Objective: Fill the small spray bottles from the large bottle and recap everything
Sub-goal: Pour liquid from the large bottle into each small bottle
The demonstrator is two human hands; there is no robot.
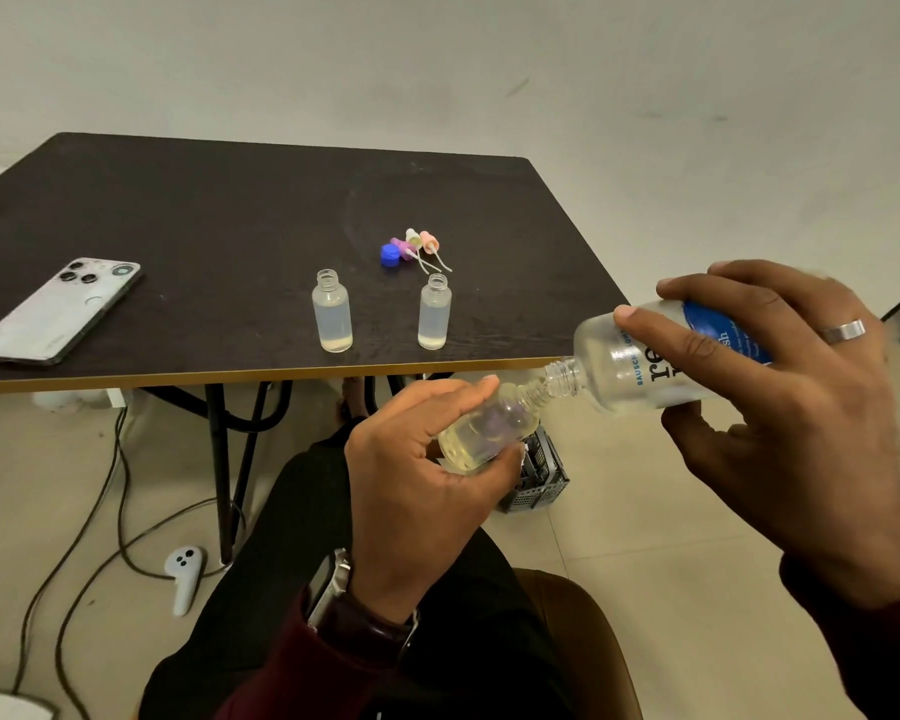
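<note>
My right hand (780, 407) grips the large clear bottle (640, 363) with a blue label, tipped sideways with its open neck pointing left. My left hand (417, 475) holds a small clear bottle (489, 428) tilted, its mouth touching the large bottle's neck, in front of the table edge. Pale liquid sits in its lower part. Two more small uncapped bottles (332, 318) (434, 311) stand upright on the dark table (204, 226), each with a little liquid. Behind them lie a blue cap (390, 255) and three spray tops (419, 246), purple, white and pink.
A white phone (58, 311) lies face down at the table's left. Below the table are cables (100, 511), a white controller (184, 576) and a grey mesh basket (539, 478) on the tiled floor. My lap and a brown chair seat fill the bottom.
</note>
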